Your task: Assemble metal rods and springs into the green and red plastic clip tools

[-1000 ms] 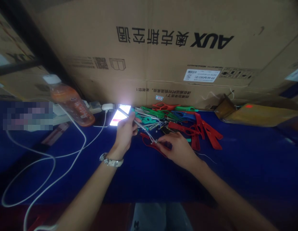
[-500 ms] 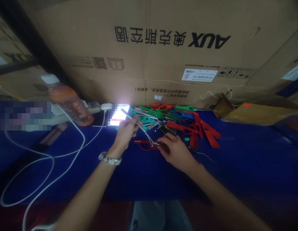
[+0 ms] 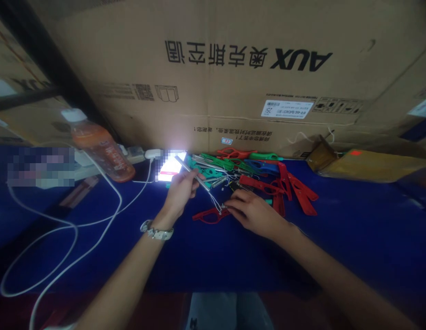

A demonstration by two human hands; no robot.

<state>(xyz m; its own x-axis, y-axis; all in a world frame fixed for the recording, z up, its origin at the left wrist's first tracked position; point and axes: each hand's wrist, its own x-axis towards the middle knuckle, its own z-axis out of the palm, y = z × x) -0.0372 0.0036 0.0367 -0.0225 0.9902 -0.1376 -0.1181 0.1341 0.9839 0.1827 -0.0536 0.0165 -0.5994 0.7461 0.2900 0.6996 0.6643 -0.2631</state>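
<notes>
My left hand [image 3: 181, 191] is closed around a thin metal tube [image 3: 204, 184], which slants down to the right. White wires [image 3: 215, 200] run from the tube's lower end toward my right hand [image 3: 256, 210]. The fingertips of that hand pinch a small metal part [image 3: 223, 206] at the wire ends; most of it is hidden. Just beneath lies a red plastic lighter shell [image 3: 203, 216] with a finger loop, partly covered by my right fingers. A pile of red shells [image 3: 302, 195], green shells [image 3: 223, 162] and metal tubes lies beyond both hands.
A large cardboard box [image 3: 213, 101] walls off the back of the blue table [image 3: 213, 256]. On the left are a drink bottle [image 3: 105, 153], a bright screen [image 3: 170, 167] and looping white cables [image 3: 118, 197]. A yellow packet [image 3: 359, 166] lies at the right.
My right hand has shifted slightly, and the dark object seen under its fingers before no longer shows. The red shell beneath lies at a slightly different angle. My left hand still holds the tube.
</notes>
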